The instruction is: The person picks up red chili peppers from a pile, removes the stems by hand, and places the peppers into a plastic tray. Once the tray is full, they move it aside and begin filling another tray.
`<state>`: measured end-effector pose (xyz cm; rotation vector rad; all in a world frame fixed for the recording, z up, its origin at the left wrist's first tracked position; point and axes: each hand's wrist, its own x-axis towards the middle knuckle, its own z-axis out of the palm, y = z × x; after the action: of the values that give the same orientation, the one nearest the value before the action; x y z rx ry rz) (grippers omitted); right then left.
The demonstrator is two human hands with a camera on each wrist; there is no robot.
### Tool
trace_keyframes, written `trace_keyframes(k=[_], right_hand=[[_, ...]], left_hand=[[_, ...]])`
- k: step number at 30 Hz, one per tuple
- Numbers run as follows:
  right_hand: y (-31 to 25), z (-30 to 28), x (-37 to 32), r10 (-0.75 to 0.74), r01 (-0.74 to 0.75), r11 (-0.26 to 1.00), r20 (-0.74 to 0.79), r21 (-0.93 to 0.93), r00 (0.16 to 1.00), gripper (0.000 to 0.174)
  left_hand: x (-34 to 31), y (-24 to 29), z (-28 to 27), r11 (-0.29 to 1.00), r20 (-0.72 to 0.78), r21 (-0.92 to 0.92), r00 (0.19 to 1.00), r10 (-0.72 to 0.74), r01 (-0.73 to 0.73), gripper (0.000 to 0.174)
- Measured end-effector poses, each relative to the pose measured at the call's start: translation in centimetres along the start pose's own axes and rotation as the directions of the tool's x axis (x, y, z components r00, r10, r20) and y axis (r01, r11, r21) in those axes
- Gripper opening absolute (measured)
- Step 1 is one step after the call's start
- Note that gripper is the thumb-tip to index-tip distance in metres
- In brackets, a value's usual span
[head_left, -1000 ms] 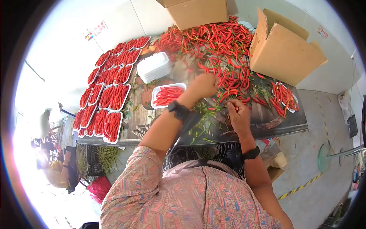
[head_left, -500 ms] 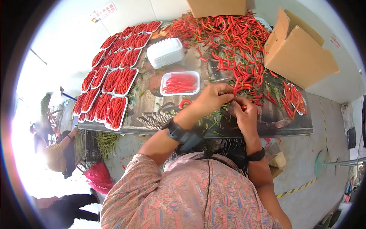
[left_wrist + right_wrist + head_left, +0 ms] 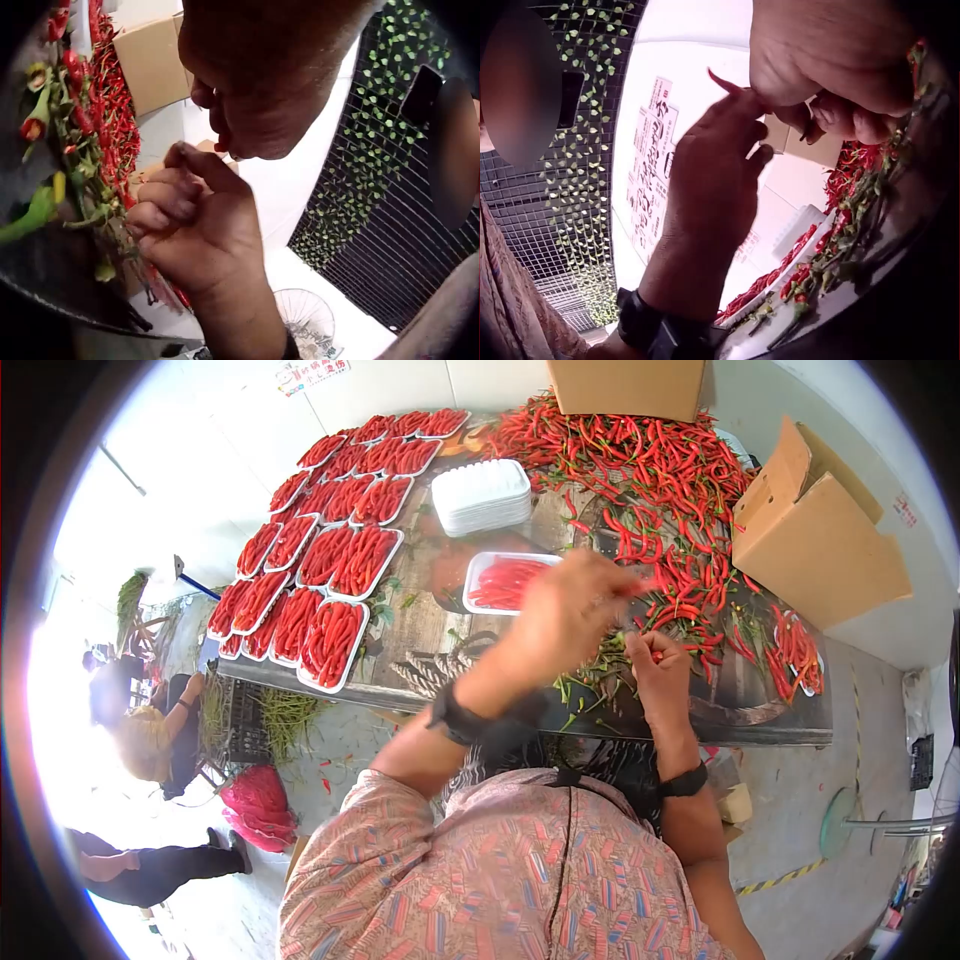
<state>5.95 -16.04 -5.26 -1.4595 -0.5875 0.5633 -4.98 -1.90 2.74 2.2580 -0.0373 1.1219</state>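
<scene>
Bench (image 3: 760,734), front edge: left hand (image 3: 572,605) pinches a chilli (image 3: 724,81); right hand (image 3: 662,678), fingers curled, holds another; mostly open boards (image 3: 430,582) left of white tray (image 3: 469,601).

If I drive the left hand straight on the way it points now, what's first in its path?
Probably the loose red chilies: in the head view they lie just past the left hand. Its height is unclear, so it might pass above them.
</scene>
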Motion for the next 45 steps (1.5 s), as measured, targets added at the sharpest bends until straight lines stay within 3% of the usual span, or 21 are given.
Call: trace_keyframes(k=[2, 4, 6, 7, 9, 13, 19, 31, 40, 45], right_hand=[[0.1, 0.3, -0.1, -0.149, 0.157, 0.963, 0.051, -0.221, 0.987, 0.025], [-0.7, 1.0, -0.6, -0.179, 0.184, 0.947, 0.046, -0.263, 0.983, 0.026], [-0.8, 1.3, -0.8, -0.208, 0.211, 0.93, 0.043, -0.301, 0.977, 0.027], [-0.6, 1.3, -0.8, -0.224, 0.228, 0.923, 0.051, -0.311, 0.973, 0.027], [-0.4, 1.5, -0.9, -0.236, 0.242, 0.916, 0.057, -0.319, 0.97, 0.027], [-0.6, 1.7, -1.2, -0.25, 0.252, 0.907, 0.048, -0.337, 0.967, 0.025], [-0.8, 1.6, -1.2, -0.271, 0.275, 0.888, 0.063, -0.37, 0.96, 0.024], [-0.9, 1.7, -1.3, -0.286, 0.292, 0.866, 0.078, -0.405, 0.955, 0.023], [-0.7, 1.6, -1.1, -0.298, 0.306, 0.846, 0.09, -0.437, 0.95, 0.023], [-0.6, 1.6, -1.3, -0.299, 0.304, 0.849, 0.08, -0.433, 0.951, 0.022]], left_hand=[[0.7, -2.0, -2.9, 0.986, 0.007, 0.082, 0.99, -0.143, 0.142, 0.017], [0.9, -4.2, -5.5, 0.976, 0.014, 0.103, 0.98, -0.196, 0.194, 0.012], [0.5, -6.7, -7.4, 0.914, 0.072, 0.306, 0.951, -0.302, 0.267, 0.013], [0.5, -7.3, -8.1, 0.914, 0.076, 0.308, 0.951, -0.301, 0.265, 0.013], [0.3, -8.1, -9.2, 0.802, 0.171, 0.429, 0.834, -0.525, 0.417, 0.014], [-0.8, -10.1, -9.5, 0.836, 0.231, 0.446, 0.861, -0.454, 0.321, 0.015], [-1.5, -11.7, -9.2, 0.844, 0.269, 0.372, 0.825, -0.496, 0.386, 0.014], [-1.9, -12.1, -9.1, 0.89, 0.323, 0.247, 0.833, -0.449, 0.384, 0.011], [-1.6, -11.5, -8.8, 0.909, 0.33, 0.315, 0.866, -0.375, 0.274, 0.011], [-1.8, -11.6, -8.5, 0.888, 0.318, 0.344, 0.852, -0.416, 0.305, 0.01]])
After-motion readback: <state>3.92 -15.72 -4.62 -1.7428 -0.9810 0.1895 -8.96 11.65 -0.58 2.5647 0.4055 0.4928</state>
